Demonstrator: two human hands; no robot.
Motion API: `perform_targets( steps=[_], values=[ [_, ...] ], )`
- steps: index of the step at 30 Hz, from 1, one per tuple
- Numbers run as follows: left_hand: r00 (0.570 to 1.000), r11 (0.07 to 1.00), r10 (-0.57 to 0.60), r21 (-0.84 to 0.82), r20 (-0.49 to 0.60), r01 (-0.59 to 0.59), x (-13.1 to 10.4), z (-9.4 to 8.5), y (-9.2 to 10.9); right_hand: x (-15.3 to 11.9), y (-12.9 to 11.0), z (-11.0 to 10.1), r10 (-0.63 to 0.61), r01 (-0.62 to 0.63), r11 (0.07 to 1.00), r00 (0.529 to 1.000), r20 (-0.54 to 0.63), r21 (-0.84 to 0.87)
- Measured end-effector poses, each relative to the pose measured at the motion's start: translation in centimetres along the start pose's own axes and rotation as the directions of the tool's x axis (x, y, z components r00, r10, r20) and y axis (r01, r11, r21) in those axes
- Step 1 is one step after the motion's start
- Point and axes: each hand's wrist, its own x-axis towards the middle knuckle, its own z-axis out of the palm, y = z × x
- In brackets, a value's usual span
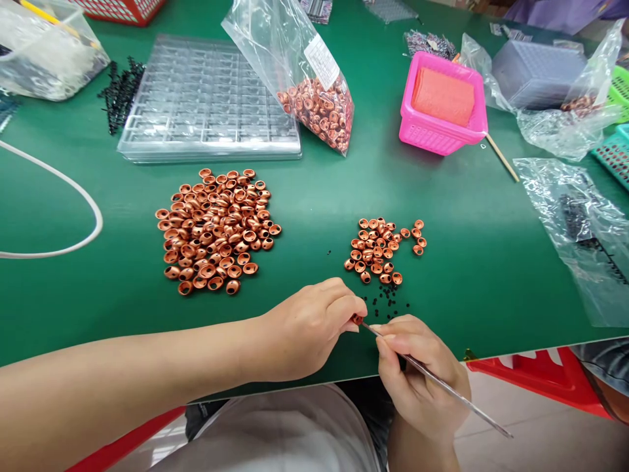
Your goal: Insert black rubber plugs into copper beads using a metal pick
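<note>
Near the table's front edge, my left hand [314,324] pinches one small copper-coloured cup [358,319] between thumb and fingers. My right hand [425,373] holds a thin metal rod [455,394] like a pen, its tip at the cup. Whether the tip is inside the cup I cannot tell. Just beyond my hands lie tiny black pieces [386,301], scattered on the table. Behind them sits a small group of copper-coloured cups [376,249]. To the left is a larger pile of the same cups [213,229], many with dark holes showing.
Clear plastic trays [196,98] are stacked at the back left, beside black strips [120,92]. A plastic bag [319,108] of copper cups leans on them. A pink basket [442,134] and a plastic bag [580,229] are right. A white cable [93,210] curves at left.
</note>
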Motion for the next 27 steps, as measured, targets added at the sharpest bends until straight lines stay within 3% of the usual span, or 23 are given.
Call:
perform_targets(
  steps=[5,12,19,27],
  values=[
    [0.997,0.994,-0.053,-0.089,0.053,0.058,0.3,-0.6,-0.1,-0.1,0.0,0.2,0.007,-0.005,0.999,0.999,-0.041,0.044],
    [0.960,0.914,-0.162,-0.332,0.227,0.233,1.4,-2.6,-0.1,0.1,0.0,0.3,0.136,-0.016,0.943,0.930,-0.341,0.333],
    [0.956,0.895,-0.125,-0.385,0.266,0.224,1.3,-2.8,-0.5,0.1,0.0,0.5,0.141,-0.003,0.940,0.913,-0.383,0.340],
    [0.943,0.896,-0.154,-0.361,0.295,0.260,1.8,-3.3,0.1,0.0,0.1,0.1,0.140,-0.042,0.956,0.936,-0.324,0.292]
  ],
)
